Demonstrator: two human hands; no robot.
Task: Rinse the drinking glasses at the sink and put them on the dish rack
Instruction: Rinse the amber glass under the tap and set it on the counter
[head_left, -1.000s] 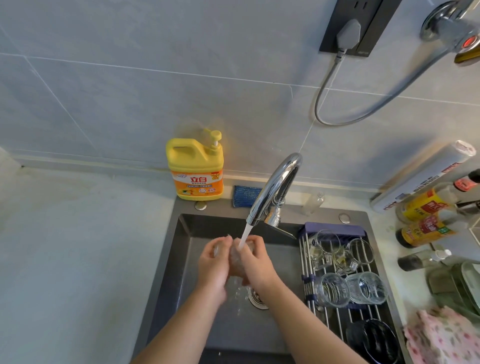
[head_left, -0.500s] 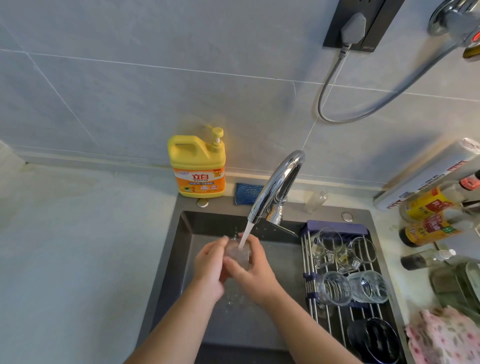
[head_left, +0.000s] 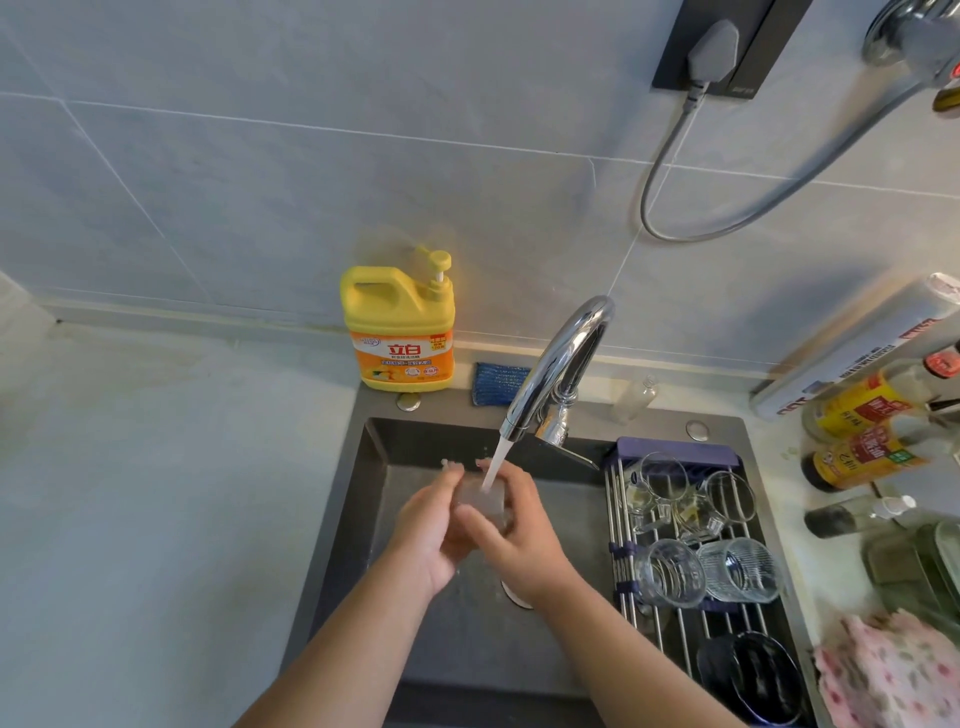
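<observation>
A clear drinking glass (head_left: 482, 499) sits between both my hands over the dark sink (head_left: 363, 499), mouth up under the running stream from the chrome faucet (head_left: 558, 364). My left hand (head_left: 428, 535) wraps its left side and my right hand (head_left: 511, 535) its right side. Most of the glass is hidden by my fingers. The dish rack (head_left: 623, 551) spans the sink's right side and holds several clear glasses, two lying ribbed ones (head_left: 737, 569) at the front and small ones (head_left: 657, 480) behind.
A yellow detergent bottle (head_left: 397, 332) and a blue sponge (head_left: 498, 382) stand behind the sink. Sauce bottles (head_left: 857, 457) and a foil roll (head_left: 857, 343) crowd the right counter. A dark bowl (head_left: 748, 675) sits on the rack's near end beside a pink cloth (head_left: 893, 670). A grey cable hangs on the wall.
My hands have turned the glass a little under the stream and hold it slightly more upright. The camera view shifted a bit; the rack's contents are unchanged.
</observation>
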